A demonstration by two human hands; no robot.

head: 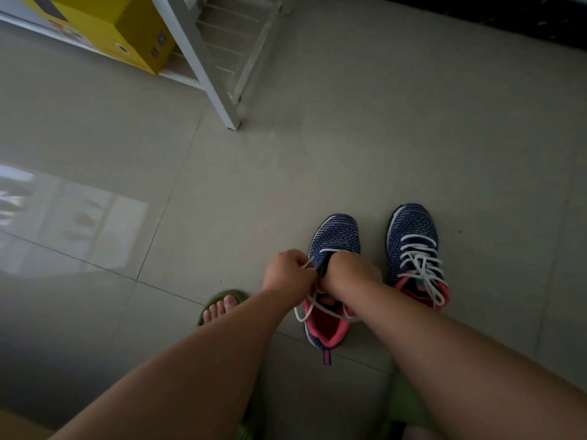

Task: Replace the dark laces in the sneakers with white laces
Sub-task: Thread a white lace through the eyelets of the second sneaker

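Two navy knit sneakers with pink linings stand side by side on the tiled floor. The right sneaker (414, 246) is fully threaded with a white lace (421, 265) tied in a loose bow. Over the left sneaker (335, 233) both my hands work. My left hand (287, 274) pinches a strand of white lace (313, 308) at the shoe's left edge. My right hand (347, 271) sits curled over the tongue and eyelets, hiding them; its fingers are not visible. One white lace bar crosses near the toe, and loose lace loops lie across the shoe's pink opening.
My left foot in a green slipper (222, 304) rests left of the sneakers. A white rack leg (219, 100) stands on the floor ahead, with a yellow box (127, 33) on its low shelf. A dark strip runs along the top right.
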